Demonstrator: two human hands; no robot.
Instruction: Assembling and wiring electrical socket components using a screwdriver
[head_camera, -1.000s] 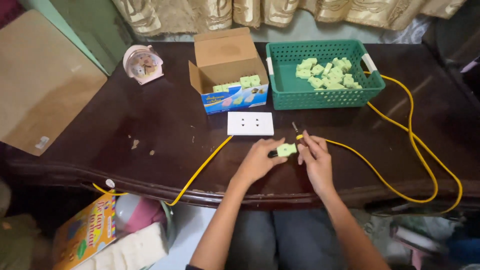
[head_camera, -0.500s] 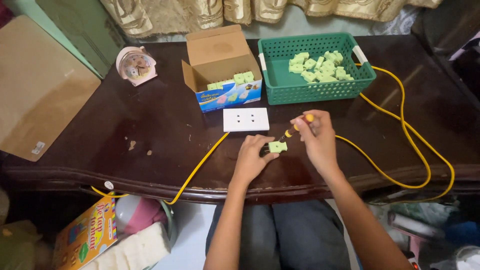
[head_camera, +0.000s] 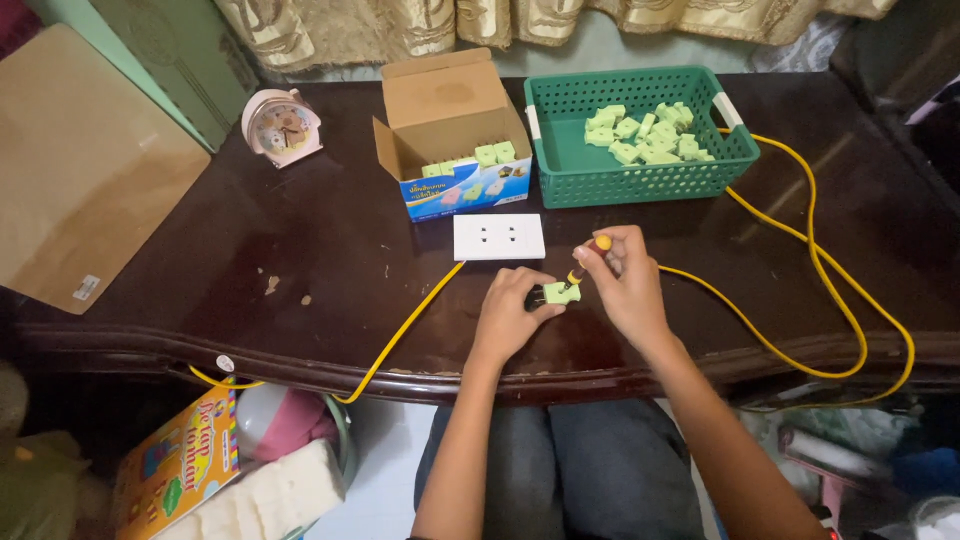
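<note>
Centre of frame, on the dark worktop (head_camera: 300, 250): the left hand (head_camera: 507, 318) is closed around a small green plug (head_camera: 560, 293), pinning it against the surface. The right hand (head_camera: 628, 285) grips a yellow-handled screwdriver (head_camera: 585, 262), tip on the plug. Just above lies a white socket plate (head_camera: 499, 237); a green basket (head_camera: 640, 175) sits upper right.

i'm pinning a small pale green plug piece (head_camera: 561, 293) flat on the dark wooden table, near its front edge, just below the white socket plate. dark metal prongs are sticking out of its left side. i'm holding a thin screwdriver (head_camera: 586, 262) with a yellow and red handle, tilting up to the right, its tip resting on the piece's top.
</note>
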